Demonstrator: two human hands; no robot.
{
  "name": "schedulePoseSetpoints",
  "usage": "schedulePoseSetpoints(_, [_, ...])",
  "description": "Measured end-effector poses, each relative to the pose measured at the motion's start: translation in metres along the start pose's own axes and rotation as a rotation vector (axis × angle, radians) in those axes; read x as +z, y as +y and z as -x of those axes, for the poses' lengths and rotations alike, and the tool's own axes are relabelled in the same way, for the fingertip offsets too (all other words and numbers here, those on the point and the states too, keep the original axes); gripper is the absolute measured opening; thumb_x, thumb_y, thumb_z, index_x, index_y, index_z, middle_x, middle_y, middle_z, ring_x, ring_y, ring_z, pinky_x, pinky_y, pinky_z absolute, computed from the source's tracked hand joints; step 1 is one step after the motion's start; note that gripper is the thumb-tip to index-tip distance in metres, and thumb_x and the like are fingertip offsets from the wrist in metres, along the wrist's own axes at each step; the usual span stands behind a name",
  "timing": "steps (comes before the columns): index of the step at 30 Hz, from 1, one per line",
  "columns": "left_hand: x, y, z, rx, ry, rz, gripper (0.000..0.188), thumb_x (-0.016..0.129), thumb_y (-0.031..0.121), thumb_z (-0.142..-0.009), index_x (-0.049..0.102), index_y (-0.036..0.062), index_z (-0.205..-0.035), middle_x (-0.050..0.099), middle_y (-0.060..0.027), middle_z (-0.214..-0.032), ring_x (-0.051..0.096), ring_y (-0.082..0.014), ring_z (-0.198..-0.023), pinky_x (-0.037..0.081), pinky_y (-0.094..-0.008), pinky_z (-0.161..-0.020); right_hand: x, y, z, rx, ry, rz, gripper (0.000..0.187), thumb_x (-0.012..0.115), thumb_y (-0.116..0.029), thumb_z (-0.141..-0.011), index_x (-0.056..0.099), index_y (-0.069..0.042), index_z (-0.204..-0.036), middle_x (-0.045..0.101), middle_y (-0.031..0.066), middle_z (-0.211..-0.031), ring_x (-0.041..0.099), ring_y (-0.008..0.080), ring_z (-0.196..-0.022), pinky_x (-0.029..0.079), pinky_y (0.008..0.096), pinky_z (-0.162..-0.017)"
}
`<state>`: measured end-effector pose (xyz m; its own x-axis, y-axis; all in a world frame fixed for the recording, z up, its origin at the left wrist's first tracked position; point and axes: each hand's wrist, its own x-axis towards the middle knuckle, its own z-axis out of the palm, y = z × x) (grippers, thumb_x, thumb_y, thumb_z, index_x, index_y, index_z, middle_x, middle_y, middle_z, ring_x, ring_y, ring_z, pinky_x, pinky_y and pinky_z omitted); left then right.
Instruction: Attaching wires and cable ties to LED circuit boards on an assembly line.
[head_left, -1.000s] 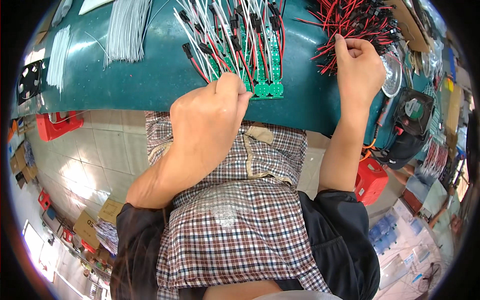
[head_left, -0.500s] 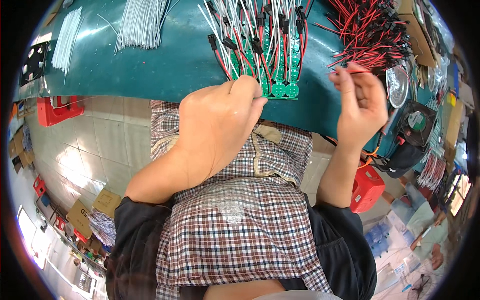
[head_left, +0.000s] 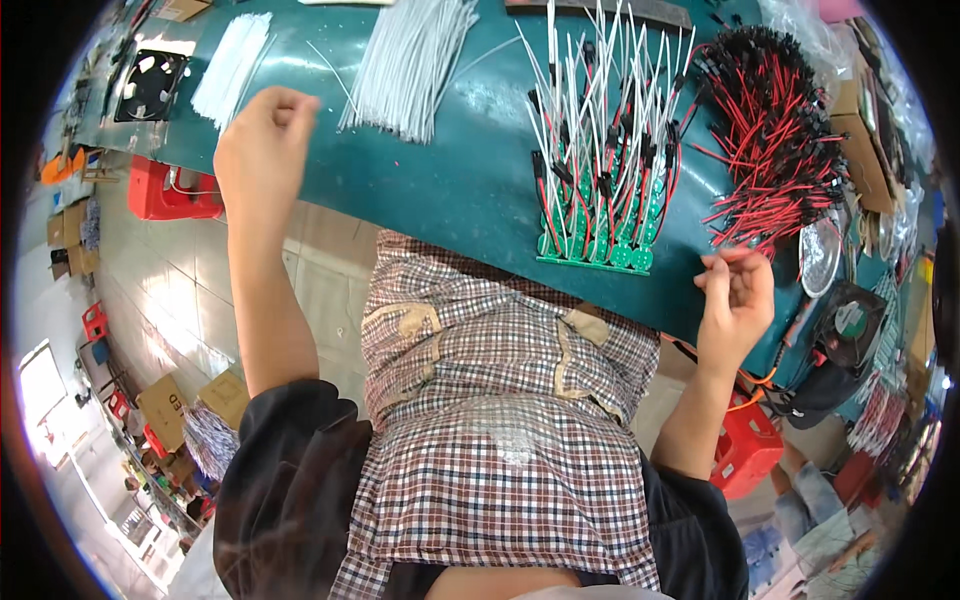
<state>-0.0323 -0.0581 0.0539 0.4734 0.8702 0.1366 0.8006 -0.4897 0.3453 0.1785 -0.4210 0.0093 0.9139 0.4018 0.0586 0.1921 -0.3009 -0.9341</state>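
Observation:
My left hand is raised over the table's front edge at the left, its fingers curled together. It is nearest a bundle of thin white wires; whatever the fingertips may hold is hidden. On the right, my right hand has thumb and fingers pinched, with a bit of red wire showing at them. Between the hands lies a green circuit board panel near the table edge. White wires and red-and-black leads with black connectors stand up from it.
A pile of red-and-black leads covers the table's right side, by a clear round dish. A larger white wire bundle lies at the back. Black fans sit at both ends. Red stools stand below.
My left hand has left the circuit board panel and moved far left toward the white wires. My right hand stays near the lead pile, still pinched. The view has shifted, showing more table.

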Motion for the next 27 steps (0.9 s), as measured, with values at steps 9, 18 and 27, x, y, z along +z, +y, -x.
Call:
schedulePoseSetpoints(9, [0.021, -0.147, -0.113, -0.068, 0.07, -0.231, 0.031, 0.066, 0.038, -0.091, 0.071, 0.0074, -0.098, 0.073, -0.0123, -0.093, 0.07, -0.0301, -0.091, 0.053, -0.0407, -0.078, -0.014, -0.006, 0.005, -0.058, 0.042, 0.034, 0.006, 0.058, 0.006, -0.094, 0.058, 0.002, -0.099, 0.068, 0.01, -0.093, 0.067, 0.0131, -0.078, 0.053, 0.0242, -0.074])
schedulePoseSetpoints(18, [0.022, -0.132, -0.12, 0.136, 0.048, -0.442, 0.032, 0.06, 0.035, -0.091, 0.069, 0.0052, -0.096, 0.071, -0.0166, -0.097, 0.068, -0.0361, -0.092, 0.052, -0.0456, -0.079, -0.009, -0.004, 0.013, 0.087, 0.041, -0.129, 0.005, 0.062, 0.004, -0.094, 0.059, 0.004, -0.099, 0.069, 0.0135, -0.097, 0.07, 0.0156, -0.081, 0.057, 0.0247, -0.072])
schedulePoseSetpoints(27, [0.02, -0.089, -0.105, 0.035, -0.066, -0.036, 0.036, 0.068, 0.037, -0.09, 0.072, 0.0041, -0.103, 0.074, -0.0038, -0.084, 0.067, -0.0109, -0.071, 0.05, -0.027, -0.066, -0.007, 0.004, 0.013, 0.06, 0.083, 0.034, 0.009, 0.069, 0.004, -0.089, 0.062, 0.003, -0.095, 0.07, 0.0079, -0.086, 0.069, 0.0123, -0.075, 0.054, 0.0223, -0.068])
